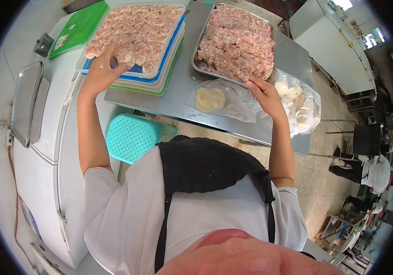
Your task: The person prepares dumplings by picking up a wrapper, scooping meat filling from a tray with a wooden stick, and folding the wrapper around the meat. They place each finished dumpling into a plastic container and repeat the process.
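My left hand (104, 68) reaches over the near left corner of a clear container (159, 72) filled with rows of dumplings (137, 30). Its fingers are closed around one dumpling (126, 58) beside the last row. My right hand (266, 95) is at the near right corner of a metal tray (201, 68) heaped with ground meat (235, 41). The fingers there are pinched together, and what they hold, if anything, is too small to name. Between my hands, round wrappers (210, 99) lie on a plastic bag (240, 107).
A bag of white dough pieces (302, 107) sits at the right of the steel table (178, 103). Below the table is a turquoise stool (130, 137). A green lid (77, 28) and a small metal cup (44, 44) are at the left. People (376, 174) stand far right.
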Action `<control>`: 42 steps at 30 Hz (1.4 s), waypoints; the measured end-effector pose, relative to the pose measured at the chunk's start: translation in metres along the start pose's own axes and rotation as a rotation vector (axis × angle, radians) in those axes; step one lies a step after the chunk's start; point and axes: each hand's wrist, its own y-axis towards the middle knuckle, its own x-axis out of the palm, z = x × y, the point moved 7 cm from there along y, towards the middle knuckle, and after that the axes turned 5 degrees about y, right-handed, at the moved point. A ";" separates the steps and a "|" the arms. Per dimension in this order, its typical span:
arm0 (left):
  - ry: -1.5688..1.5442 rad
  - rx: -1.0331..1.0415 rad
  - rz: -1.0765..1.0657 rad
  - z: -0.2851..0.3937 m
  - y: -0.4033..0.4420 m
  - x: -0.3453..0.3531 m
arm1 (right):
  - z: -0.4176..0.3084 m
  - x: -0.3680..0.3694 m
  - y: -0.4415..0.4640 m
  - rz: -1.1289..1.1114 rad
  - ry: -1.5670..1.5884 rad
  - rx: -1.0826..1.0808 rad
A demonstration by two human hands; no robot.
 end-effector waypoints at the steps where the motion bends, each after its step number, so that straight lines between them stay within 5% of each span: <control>1: 0.046 0.044 -0.015 0.003 0.001 0.001 | 0.002 0.003 0.000 0.017 0.006 -0.013; 9: 0.292 0.272 -0.110 -0.001 0.027 0.019 | -0.002 0.023 -0.007 0.098 0.069 0.077; 11: 0.288 0.073 -0.360 0.010 0.025 0.026 | 0.001 0.025 -0.009 0.103 0.057 0.092; 14: 0.300 0.267 -0.252 -0.004 0.030 0.035 | -0.004 0.029 -0.013 0.113 0.090 0.113; 20: 0.145 0.298 -0.233 -0.027 0.023 0.018 | 0.002 0.035 -0.014 0.074 0.081 0.079; 24: 0.272 0.249 -0.262 -0.030 0.027 0.030 | -0.009 0.040 -0.014 0.055 0.060 0.096; 26: 0.039 0.120 -0.399 -0.014 0.021 0.035 | -0.008 0.043 -0.014 0.069 0.050 0.132; 30: -0.038 0.283 -0.266 -0.016 0.024 0.033 | -0.012 0.051 -0.014 0.054 0.054 0.141; 33: -0.155 0.038 -0.438 -0.044 0.036 0.023 | -0.013 0.055 -0.014 0.000 0.099 0.145; 35: 0.144 0.159 -0.221 -0.070 0.051 0.009 | -0.014 0.050 -0.014 -0.027 -0.048 0.052; 39: 0.262 0.308 -0.142 -0.077 0.054 0.018 | -0.008 0.017 -0.009 -0.041 -0.124 0.107; 41: 0.194 0.249 -0.030 -0.066 0.052 0.011 | -0.017 -0.007 -0.001 -0.054 -0.578 -0.193; 42: 0.188 0.261 -0.039 -0.066 0.052 0.014 | -0.021 -0.020 0.003 -0.045 -0.581 -0.180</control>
